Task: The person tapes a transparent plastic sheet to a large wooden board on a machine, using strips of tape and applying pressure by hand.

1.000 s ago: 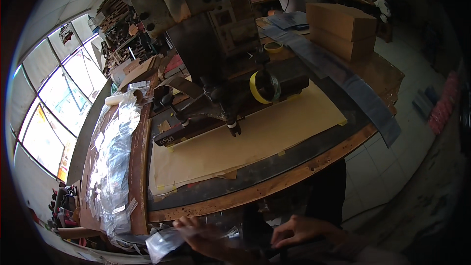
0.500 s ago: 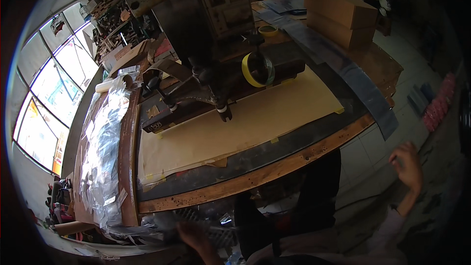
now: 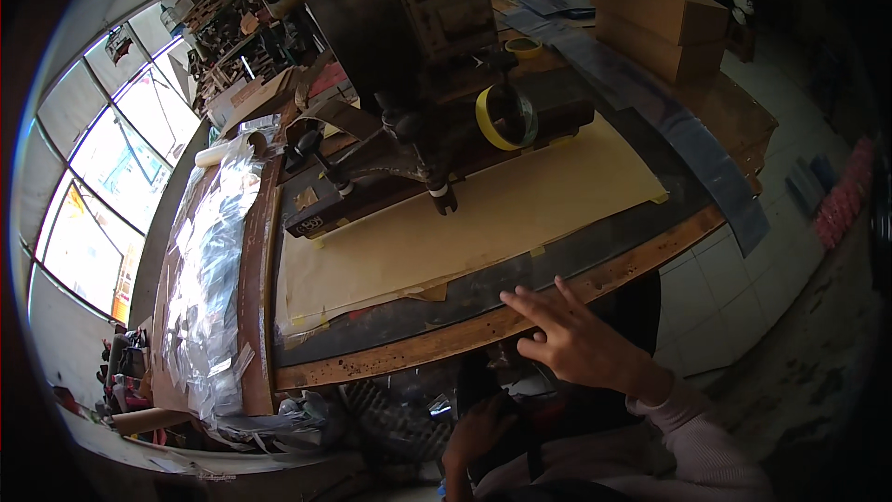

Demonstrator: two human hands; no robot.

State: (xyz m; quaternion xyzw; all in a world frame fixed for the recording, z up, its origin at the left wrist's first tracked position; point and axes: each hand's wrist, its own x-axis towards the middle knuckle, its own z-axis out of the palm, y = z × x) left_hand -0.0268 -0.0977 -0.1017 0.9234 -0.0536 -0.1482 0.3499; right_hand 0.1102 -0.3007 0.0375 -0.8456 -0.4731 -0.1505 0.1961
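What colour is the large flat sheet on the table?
The large flat sheet is yellowish tan, best seen in the head view.

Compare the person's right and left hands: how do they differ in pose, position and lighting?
The right hand is held up at the wooden table edge; the left hand is lower in the picture. The right hand's fingers are spread, while the left hand's grip is unclear. The right hand is better lit; the left hand is in shadow. Both are bare.

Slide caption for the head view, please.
Open right hand by the table's wooden edge, left hand lower down, tan paper sheet beyond.
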